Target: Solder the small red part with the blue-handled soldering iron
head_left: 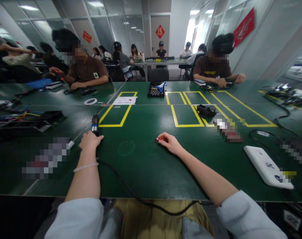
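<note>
On the green table, my left hand (90, 140) is wrapped round the near end of a black and blue cylindrical tool (95, 122), which points away from me. A black cable (118, 176) runs from beside my left wrist over the table's front edge. My right hand (167, 142) rests at the middle of the table, its fingers pinched on a small red part (157, 139). The part's shape is too small to make out. A faint ring mark (126, 147) shows on the surface between the hands.
A black tray (156, 90) with a blue and white item stands at the back. Black parts (205, 112) lie right of centre, a white power strip (265, 166) at the right. Dark frames with wires (38, 121) are at the left. Two people sit opposite.
</note>
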A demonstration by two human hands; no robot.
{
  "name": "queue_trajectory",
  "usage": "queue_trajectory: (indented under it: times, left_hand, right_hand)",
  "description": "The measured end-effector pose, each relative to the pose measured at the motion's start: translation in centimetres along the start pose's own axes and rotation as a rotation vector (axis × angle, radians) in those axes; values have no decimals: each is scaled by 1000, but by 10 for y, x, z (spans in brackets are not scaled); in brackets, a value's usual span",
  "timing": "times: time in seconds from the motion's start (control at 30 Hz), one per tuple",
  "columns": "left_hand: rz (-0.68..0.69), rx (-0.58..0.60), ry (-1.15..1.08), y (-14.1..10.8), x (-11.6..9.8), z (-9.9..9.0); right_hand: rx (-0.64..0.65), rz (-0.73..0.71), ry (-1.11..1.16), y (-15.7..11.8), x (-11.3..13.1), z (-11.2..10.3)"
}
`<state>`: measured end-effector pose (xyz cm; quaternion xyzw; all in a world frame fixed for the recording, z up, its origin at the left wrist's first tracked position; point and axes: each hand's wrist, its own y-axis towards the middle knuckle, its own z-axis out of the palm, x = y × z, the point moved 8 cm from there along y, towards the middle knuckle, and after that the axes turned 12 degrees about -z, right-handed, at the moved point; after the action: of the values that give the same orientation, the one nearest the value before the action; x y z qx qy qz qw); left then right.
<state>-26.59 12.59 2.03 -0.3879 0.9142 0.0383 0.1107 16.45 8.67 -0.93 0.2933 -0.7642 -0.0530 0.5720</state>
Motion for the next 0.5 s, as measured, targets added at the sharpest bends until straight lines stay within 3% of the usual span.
queue_trajectory:
  times: [0.23, 0.5]
  left_hand:
    - [90, -29, 28, -2, -12, 3]
    - [147, -40, 85, -39, -44, 1]
  right_hand:
    - [-41, 4, -85, 0, -2, -5]
    - [-53, -30, -9, 2, 1, -2]
